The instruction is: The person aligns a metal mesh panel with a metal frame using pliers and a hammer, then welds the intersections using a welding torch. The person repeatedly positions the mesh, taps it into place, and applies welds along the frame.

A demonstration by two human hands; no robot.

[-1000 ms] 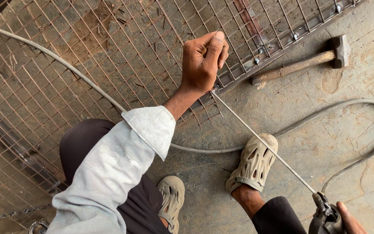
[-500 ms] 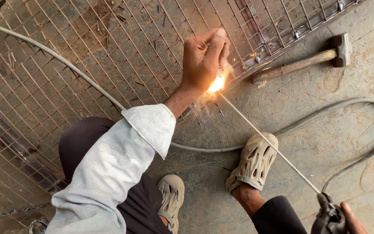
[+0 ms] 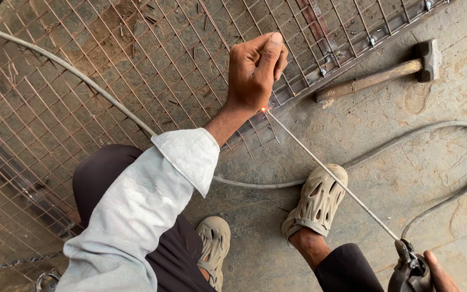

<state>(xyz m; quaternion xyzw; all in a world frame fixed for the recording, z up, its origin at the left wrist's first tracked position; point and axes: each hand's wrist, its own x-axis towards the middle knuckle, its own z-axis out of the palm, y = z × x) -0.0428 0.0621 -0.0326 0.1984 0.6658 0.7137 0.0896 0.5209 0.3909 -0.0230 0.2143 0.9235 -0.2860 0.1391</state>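
The right hand (image 3: pixel 439 273) and electrode holder (image 3: pixel 409 270) are cut off by the bottom edge; the left hand (image 3: pixel 255 67) hides the mesh (image 3: pixel 82 70) beneath it.

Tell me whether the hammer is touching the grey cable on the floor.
Apart. The head view shows the hammer lying beside the edge of the wire mesh, with a plain stretch of bare concrete floor between it and the looping grey cable.

You're working in soft, even daylight with only faint shadows under your beige perforated clog (image 3: pixel 315 203). A small orange glow (image 3: pixel 264 110) burns just right of centre. Focus is sharp throughout; the rusty square wire mesh (image 3: pixel 82 70) bows slightly toward 9 o'clock.
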